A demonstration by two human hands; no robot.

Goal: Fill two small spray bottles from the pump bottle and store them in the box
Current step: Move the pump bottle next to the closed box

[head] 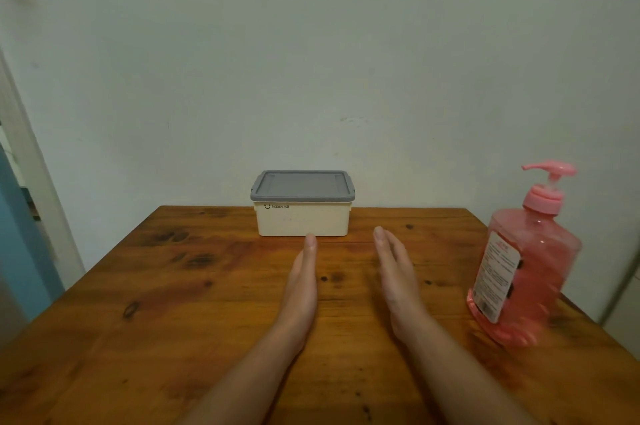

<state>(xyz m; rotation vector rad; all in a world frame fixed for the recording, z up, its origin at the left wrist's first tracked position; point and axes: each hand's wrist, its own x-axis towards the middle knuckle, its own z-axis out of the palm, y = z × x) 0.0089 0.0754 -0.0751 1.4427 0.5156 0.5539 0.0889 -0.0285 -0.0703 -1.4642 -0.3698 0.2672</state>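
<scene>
Both my hands are flat and empty at frame centre: left hand (300, 289), right hand (398, 282). One lidded box (302, 216) sits just beyond the fingertips. One pump bottle (523, 261), right, looks nearly full, likely heavy and slick; I'd grip its body. I see no spray bottles.

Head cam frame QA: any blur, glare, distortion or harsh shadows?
Head view: dim, flat light with no hard shadows, and only a faint sheen on the table near the box. The box, left hand and right hand are fairly sharp. The pump bottle at the right edge is soft, smeared at its base, and leans, probably from wide-angle distortion.
</scene>
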